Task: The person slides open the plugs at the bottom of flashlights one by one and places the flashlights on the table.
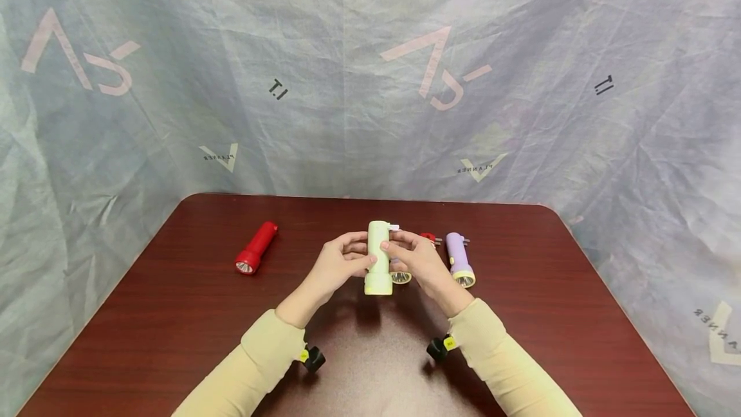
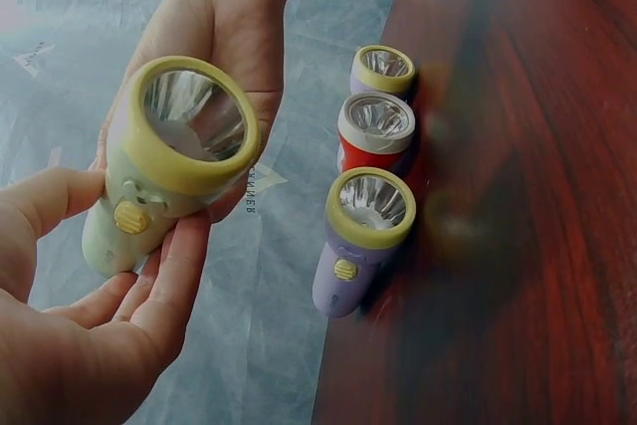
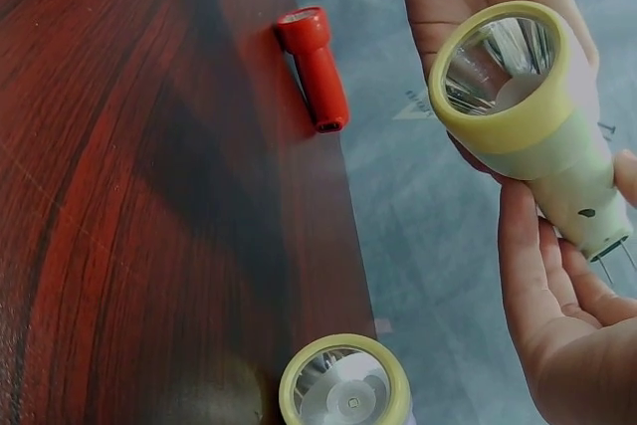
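Observation:
A pale green flashlight (image 1: pixel 379 280) with a yellow rim is held up above the table between both hands. My left hand (image 1: pixel 331 269) grips its left side, thumb on the near face. From the right, my right hand (image 1: pixel 425 269) pinches it with the thumb across the body. In the left wrist view, the lens of the green flashlight (image 2: pixel 194 116) and its yellow switch (image 2: pixel 130 217) are visible. Two metal prongs (image 3: pixel 615 264) stick out from its tail end in the right wrist view.
A red flashlight (image 1: pixel 258 246) lies at the table's left. Right of centre are a purple flashlight (image 1: pixel 457 251), a red one with a white rim (image 2: pixel 378 136), and another purple one (image 2: pixel 343 291), partly hidden behind my right hand in the head view. Grey cloth (image 1: pixel 347 82) surrounds the table.

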`<state>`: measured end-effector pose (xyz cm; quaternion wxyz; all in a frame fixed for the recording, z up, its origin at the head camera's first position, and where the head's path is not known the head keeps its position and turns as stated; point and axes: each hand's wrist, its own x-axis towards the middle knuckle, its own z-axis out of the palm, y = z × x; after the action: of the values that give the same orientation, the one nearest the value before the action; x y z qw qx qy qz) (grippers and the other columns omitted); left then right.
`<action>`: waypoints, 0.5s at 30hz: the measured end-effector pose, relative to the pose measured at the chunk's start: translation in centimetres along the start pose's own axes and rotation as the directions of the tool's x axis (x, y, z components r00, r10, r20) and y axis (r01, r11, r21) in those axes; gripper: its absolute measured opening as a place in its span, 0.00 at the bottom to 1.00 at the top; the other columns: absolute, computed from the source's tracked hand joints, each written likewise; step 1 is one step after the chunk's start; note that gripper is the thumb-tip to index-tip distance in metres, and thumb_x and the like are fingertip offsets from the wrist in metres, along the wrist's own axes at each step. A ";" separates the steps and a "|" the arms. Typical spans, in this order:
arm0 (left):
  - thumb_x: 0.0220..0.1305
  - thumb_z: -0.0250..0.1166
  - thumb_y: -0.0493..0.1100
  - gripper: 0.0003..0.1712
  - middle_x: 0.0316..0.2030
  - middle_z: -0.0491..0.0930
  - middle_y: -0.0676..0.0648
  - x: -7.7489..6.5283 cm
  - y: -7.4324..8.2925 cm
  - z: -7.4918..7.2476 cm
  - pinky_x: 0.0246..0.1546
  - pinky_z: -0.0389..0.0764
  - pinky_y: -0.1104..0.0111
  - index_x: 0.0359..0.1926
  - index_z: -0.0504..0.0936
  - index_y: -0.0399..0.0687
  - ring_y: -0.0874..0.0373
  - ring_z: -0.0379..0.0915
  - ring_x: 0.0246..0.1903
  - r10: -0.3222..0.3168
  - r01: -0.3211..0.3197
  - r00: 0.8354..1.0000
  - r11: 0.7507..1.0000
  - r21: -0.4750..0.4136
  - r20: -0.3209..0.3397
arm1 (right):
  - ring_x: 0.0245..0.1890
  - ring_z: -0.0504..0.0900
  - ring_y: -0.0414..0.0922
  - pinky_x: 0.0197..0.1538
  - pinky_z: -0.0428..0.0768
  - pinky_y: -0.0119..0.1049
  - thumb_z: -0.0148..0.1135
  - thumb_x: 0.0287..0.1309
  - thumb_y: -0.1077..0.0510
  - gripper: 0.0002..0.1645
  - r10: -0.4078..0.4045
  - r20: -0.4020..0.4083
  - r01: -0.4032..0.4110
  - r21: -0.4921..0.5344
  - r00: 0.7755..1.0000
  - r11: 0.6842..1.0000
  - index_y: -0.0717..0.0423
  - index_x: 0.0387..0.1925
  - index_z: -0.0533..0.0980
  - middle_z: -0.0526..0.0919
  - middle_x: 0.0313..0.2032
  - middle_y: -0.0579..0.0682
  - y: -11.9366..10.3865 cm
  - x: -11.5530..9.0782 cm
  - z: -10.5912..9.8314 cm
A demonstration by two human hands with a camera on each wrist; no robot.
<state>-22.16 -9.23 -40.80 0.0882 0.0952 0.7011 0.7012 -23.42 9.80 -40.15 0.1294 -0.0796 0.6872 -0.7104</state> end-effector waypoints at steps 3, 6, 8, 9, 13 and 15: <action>0.57 0.68 0.36 0.30 0.48 0.77 0.37 0.1 0.1 0.0 0.36 0.84 0.61 0.61 0.70 0.40 0.55 0.80 0.40 -0.007 0.007 1.000 1.000 -0.006 -0.003 | 0.43 0.81 0.43 0.45 0.83 0.39 0.63 0.59 0.55 0.31 -0.001 0.011 0.001 0.015 1.000 1.000 0.66 0.59 0.67 0.77 0.50 0.61 0.0 0.0 0.1; 0.57 0.68 0.36 0.30 0.49 0.77 0.37 0.2 0.3 -0.1 0.36 0.84 0.61 0.61 0.69 0.39 0.55 0.80 0.40 -0.014 0.014 1.000 1.000 -0.009 -0.005 | 0.43 0.81 0.43 0.44 0.83 0.39 0.63 0.59 0.55 0.32 0.000 0.016 0.000 0.021 1.000 1.000 0.67 0.60 0.66 0.77 0.52 0.62 0.0 0.1 0.1; 0.57 0.68 0.36 0.31 0.49 0.77 0.37 0.3 0.4 -0.1 0.36 0.84 0.60 0.61 0.69 0.39 0.55 0.80 0.40 -0.020 0.020 1.000 1.000 -0.014 -0.010 | 0.44 0.81 0.43 0.45 0.83 0.39 0.63 0.59 0.55 0.31 0.008 0.017 -0.008 0.034 1.000 0.999 0.66 0.60 0.66 0.76 0.53 0.62 0.0 0.1 0.1; 0.57 0.68 0.36 0.31 0.49 0.77 0.37 0.3 0.5 -0.2 0.36 0.84 0.60 0.61 0.69 0.39 0.56 0.80 0.40 -0.022 0.022 1.000 1.000 -0.015 -0.013 | 0.44 0.81 0.43 0.45 0.83 0.40 0.63 0.59 0.55 0.32 0.012 0.017 -0.012 0.036 1.000 0.999 0.66 0.60 0.66 0.76 0.53 0.62 0.0 0.1 0.1; 0.57 0.67 0.36 0.30 0.48 0.78 0.37 0.4 0.7 -0.3 0.35 0.84 0.61 0.60 0.70 0.39 0.56 0.80 0.39 -0.039 0.038 0.999 0.999 -0.024 -0.035 | 0.45 0.81 0.43 0.47 0.82 0.40 0.63 0.59 0.55 0.32 0.020 0.032 -0.021 0.028 0.999 0.999 0.64 0.61 0.66 0.75 0.55 0.62 0.0 0.0 0.1; 0.57 0.67 0.36 0.29 0.47 0.78 0.38 0.5 0.7 -0.4 0.35 0.84 0.61 0.60 0.71 0.39 0.56 0.80 0.38 -0.041 0.039 0.998 0.999 -0.025 -0.043 | 0.45 0.81 0.44 0.47 0.82 0.39 0.63 0.59 0.55 0.32 0.023 0.040 -0.024 0.021 0.999 0.999 0.64 0.61 0.66 0.75 0.55 0.62 0.1 -0.1 0.1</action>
<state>-22.73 -9.47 -40.07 0.0881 0.0648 0.6961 0.7096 -23.29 9.73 -40.21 0.1524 -0.0844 0.6778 -0.7143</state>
